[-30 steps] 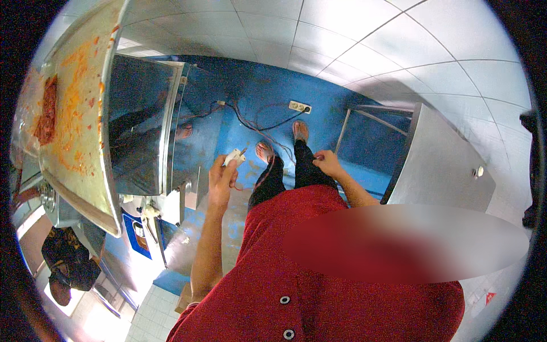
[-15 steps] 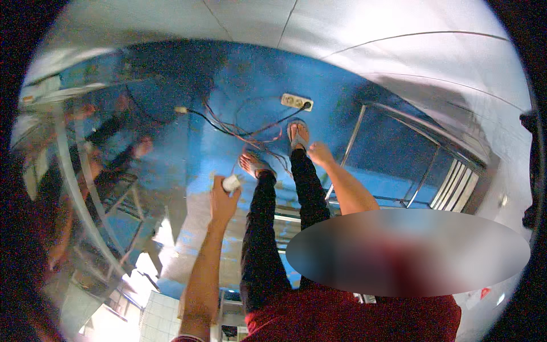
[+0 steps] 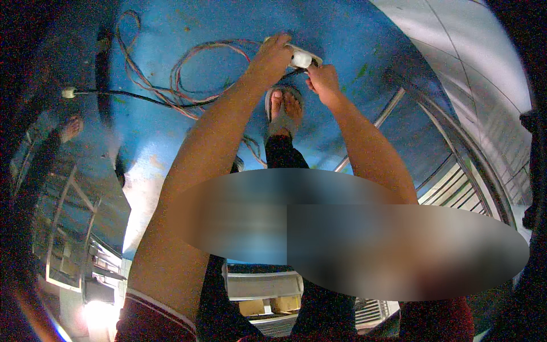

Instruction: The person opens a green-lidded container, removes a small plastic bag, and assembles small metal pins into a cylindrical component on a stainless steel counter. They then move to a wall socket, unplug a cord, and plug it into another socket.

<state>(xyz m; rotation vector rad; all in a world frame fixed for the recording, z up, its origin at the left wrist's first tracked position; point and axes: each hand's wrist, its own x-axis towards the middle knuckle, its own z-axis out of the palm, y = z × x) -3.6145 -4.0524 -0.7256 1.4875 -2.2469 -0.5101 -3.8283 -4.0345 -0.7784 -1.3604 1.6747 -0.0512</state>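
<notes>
A white power strip [image 3: 315, 57] is at the upper middle of the view, over the blue floor. My left hand [image 3: 273, 61] is closed round its left part and hides most of that end. Between my hands, a white plug-in adapter [image 3: 301, 59] sits on the sockets' side of the strip; whether it is fully seated I cannot tell. My right hand [image 3: 323, 81] is closed at the strip's right end, its fingertips at the black plug, which they mostly hide. A black cord [image 3: 295, 73] runs left from there, under my left wrist.
Reddish cable loops [image 3: 176, 71] lie on the blue floor [image 3: 228, 17]. A pale socket end [image 3: 69, 92] tips the black cable at left. My sandalled foot [image 3: 285, 105] stands just below the strip. Metal frames [image 3: 390, 107] flank both sides. Another person's foot [image 3: 72, 129] is at the left.
Both hands have come to the power strip and closed on it. The white adapter, held low in my left hand before, is now at the strip. The view has moved nearer the floor.
</notes>
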